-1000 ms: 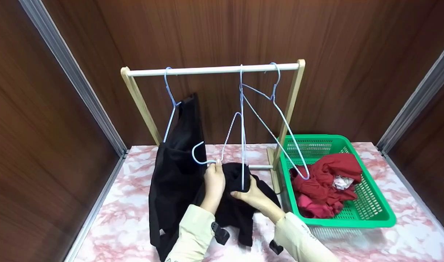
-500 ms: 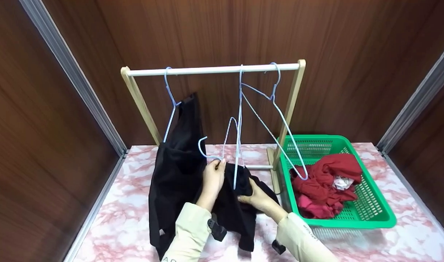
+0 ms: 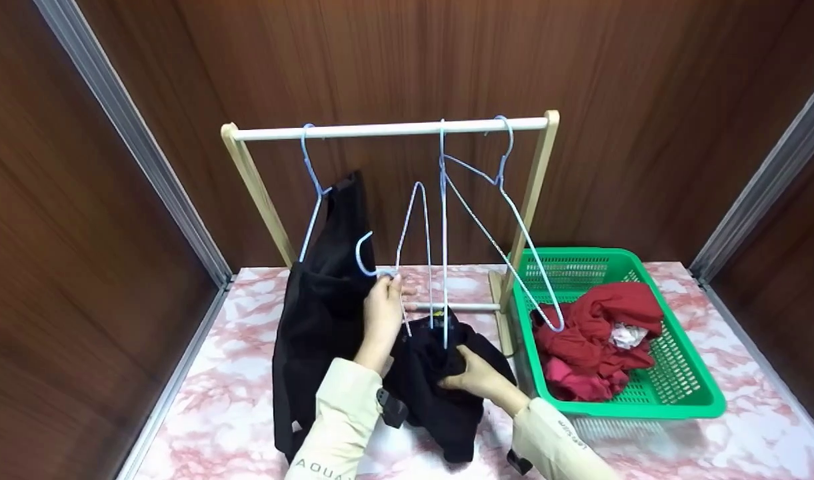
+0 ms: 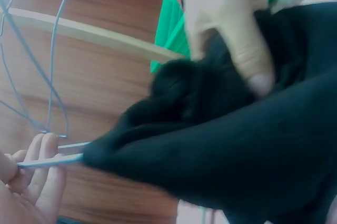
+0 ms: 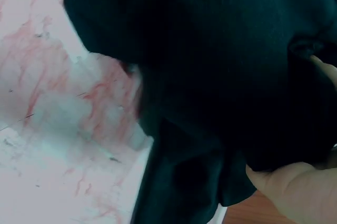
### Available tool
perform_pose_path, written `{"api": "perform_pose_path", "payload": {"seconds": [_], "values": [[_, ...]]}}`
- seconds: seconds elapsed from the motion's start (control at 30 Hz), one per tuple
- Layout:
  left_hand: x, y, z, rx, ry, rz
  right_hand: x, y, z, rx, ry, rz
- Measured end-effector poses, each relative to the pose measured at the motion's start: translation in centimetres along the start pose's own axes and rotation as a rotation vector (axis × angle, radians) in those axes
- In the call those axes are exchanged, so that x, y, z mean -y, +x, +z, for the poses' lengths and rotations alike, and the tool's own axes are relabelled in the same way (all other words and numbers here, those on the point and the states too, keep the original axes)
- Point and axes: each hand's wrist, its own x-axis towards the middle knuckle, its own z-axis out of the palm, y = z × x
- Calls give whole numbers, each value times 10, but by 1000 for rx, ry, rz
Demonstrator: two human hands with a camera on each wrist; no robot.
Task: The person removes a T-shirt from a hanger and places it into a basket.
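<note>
My left hand (image 3: 382, 313) pinches a light blue wire hanger (image 3: 360, 256) near the base of its hook. The hanger's lower part runs into a bunched black garment (image 3: 440, 410) and is hidden there. With thumb and fingers, my right hand (image 3: 481, 375) grips the garment's right side. In the left wrist view, the cloth (image 4: 221, 145) drapes from the hanger wire, with the right thumb lying over a fold. The right wrist view shows my right thumb and a fingertip holding the dark cloth (image 5: 200, 66).
A rack with a white bar (image 3: 380, 131) stands behind my hands. From it hang a black garment (image 3: 313, 340) on a hanger at left and bare hangers, one (image 3: 445, 247) close before my work. A green basket (image 3: 680, 360) at right contains red clothes (image 3: 600, 333).
My left hand has moved up and slightly left with the hanger, and more of its wire shows above the garment. My right hand has shifted slightly down and right, still gripping the cloth.
</note>
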Motion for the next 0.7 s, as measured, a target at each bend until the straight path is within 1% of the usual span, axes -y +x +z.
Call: {"api": "perform_pose_path", "payload": {"seconds": [0.03,0.13,0.2,0.23,0.27,0.37,0.47,0.53,0.6,0.7], "values": [[-1,1,-1,19,23,16,-1,-1,0,2,-3,1],[-3,4,-4,106,52,53,-2,-2,-1,12,-16,3],[-3,5,-6,153,35,52,-2,-2,-1,21,-46,10],[-3,6,-6,172,9,39,-2,-3,-1,27,-69,13],[-4,7,-6,176,-8,29,-2,-4,-1,32,-101,17],[-5,9,-9,153,-7,22,-2,-6,0,36,-219,22],[-7,11,-12,107,50,38,-4,-6,4,0,-354,-2],[-9,12,-14,58,91,62,-7,-6,6,-41,-450,-24],[-11,13,-16,0,110,74,-10,-5,7,-73,-537,-41],[-13,15,-19,-70,103,93,-16,-3,6,-79,-615,-58]]}}
